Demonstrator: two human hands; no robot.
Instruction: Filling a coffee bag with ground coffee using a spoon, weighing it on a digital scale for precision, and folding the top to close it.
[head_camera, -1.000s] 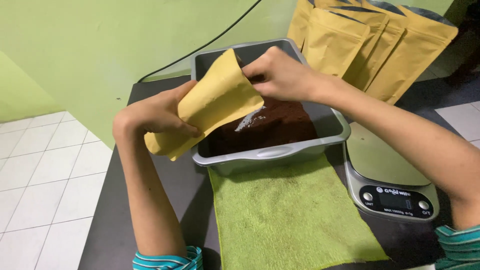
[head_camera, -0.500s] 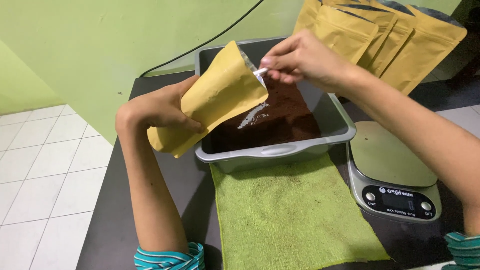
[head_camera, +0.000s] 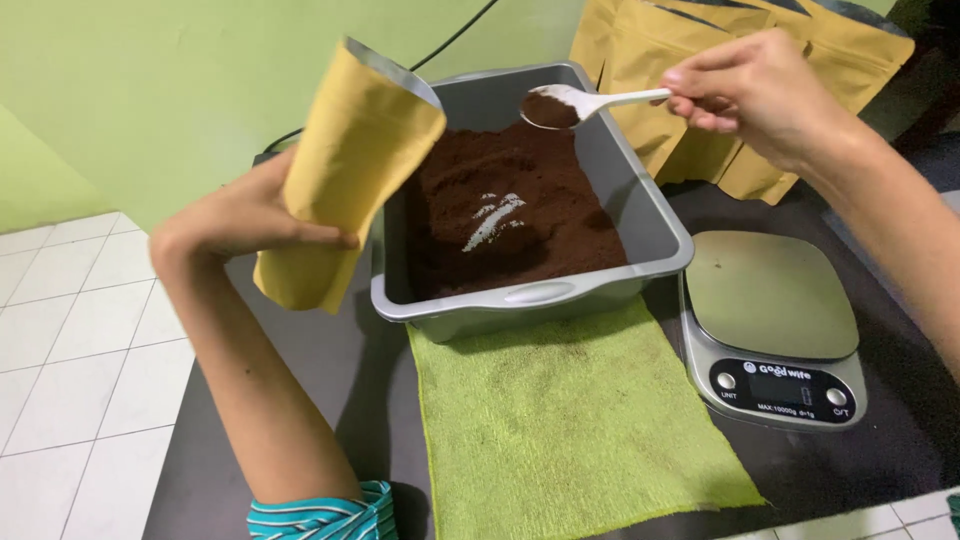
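Note:
My left hand grips a tan paper pouch with a silver-lined open mouth, held upright and slightly tilted at the left side of a grey rectangular tub. The tub holds dark brown powder with a scraped bare streak. My right hand holds a white plastic spoon by its handle. The spoon's bowl carries a heap of the brown powder and hovers over the tub's far end, right of the pouch mouth.
A green cloth lies on the dark counter in front of the tub. A steel digital kitchen scale sits to the right. Several tan pouches lean at the back right. White floor tiles lie left.
My right hand has pulled away from the pouch mouth and lifted the spoon, now heaped with powder, over the tub. My left hand has tipped the pouch more upright.

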